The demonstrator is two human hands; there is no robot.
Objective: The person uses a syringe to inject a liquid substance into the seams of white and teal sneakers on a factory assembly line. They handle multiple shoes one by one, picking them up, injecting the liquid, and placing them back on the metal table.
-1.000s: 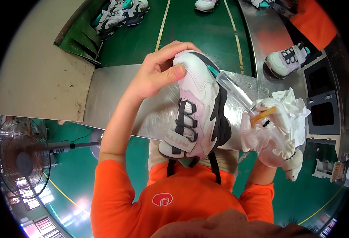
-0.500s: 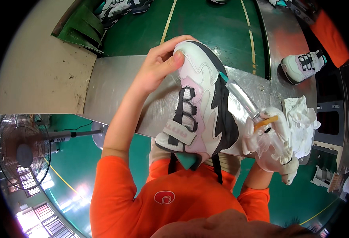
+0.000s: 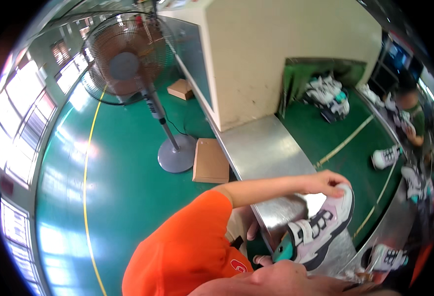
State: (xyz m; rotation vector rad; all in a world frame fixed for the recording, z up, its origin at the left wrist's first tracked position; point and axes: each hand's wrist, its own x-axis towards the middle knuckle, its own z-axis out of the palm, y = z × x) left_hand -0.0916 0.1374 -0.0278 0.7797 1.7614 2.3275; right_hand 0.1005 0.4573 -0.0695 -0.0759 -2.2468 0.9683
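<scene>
My left hand (image 3: 327,182) is closed on the toe of a sneaker (image 3: 322,229), thumb on top and fingers over the far edge. The sneaker is white and pale pink, with black laces, a white strap, a chunky black-and-white sole and teal at the collar end. It is tilted above the metal bench (image 3: 266,143), its toe pointing away to the right. Part of its collar end is hidden at the lower edge. My right hand does not show; a pale, blurred patch beyond the sole is too unclear to name.
Beyond the bench runs a green conveyor belt (image 3: 347,163) with piled sneakers (image 3: 328,93) under a green flap (image 3: 296,74) and a single sneaker (image 3: 385,158). A co-worker (image 3: 414,113) handles a shoe at far right. Left stand a fan (image 3: 124,66) and cardboard boxes (image 3: 211,160).
The view has swung left, putting the sneaker at lower right. My gloved right hand and its clear-barrelled, teal-tipped tool have gone out of sight. My left hand still grips the toe.
</scene>
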